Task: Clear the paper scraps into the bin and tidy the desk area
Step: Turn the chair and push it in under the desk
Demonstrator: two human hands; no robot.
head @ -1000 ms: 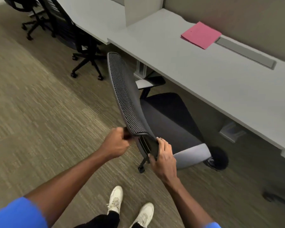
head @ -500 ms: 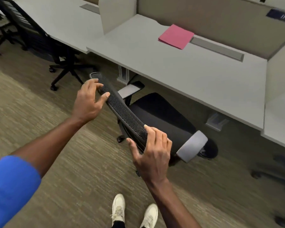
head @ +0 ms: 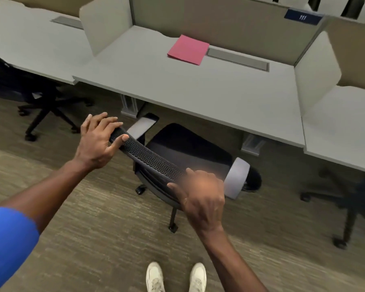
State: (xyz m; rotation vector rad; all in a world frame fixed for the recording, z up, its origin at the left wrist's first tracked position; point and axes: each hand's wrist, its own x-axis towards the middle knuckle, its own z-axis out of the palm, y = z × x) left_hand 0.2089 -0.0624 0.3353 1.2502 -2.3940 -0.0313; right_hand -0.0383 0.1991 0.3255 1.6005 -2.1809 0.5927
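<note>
A black office chair (head: 188, 148) with a mesh backrest (head: 150, 157) and grey armrests faces the grey desk (head: 198, 89). My left hand (head: 97, 140) grips the left end of the backrest's top edge. My right hand (head: 202, 192) holds the right end of that edge; it is blurred. The chair's seat reaches just under the desk's front edge. A pink folder (head: 188, 49) lies flat at the back of the desk. No paper scraps or bin are in view.
Divider panels (head: 105, 24) wall the desk on both sides and behind. A grey cable cover (head: 238, 59) sits beside the folder. Other black chairs stand at the left (head: 40, 102) and right (head: 350, 197). My white shoes (head: 177, 277) are on the carpet below.
Both hands moved from the backrest's lower side up to its top edge, spread apart. The chair has turned square to the desk and rolled closer to it.
</note>
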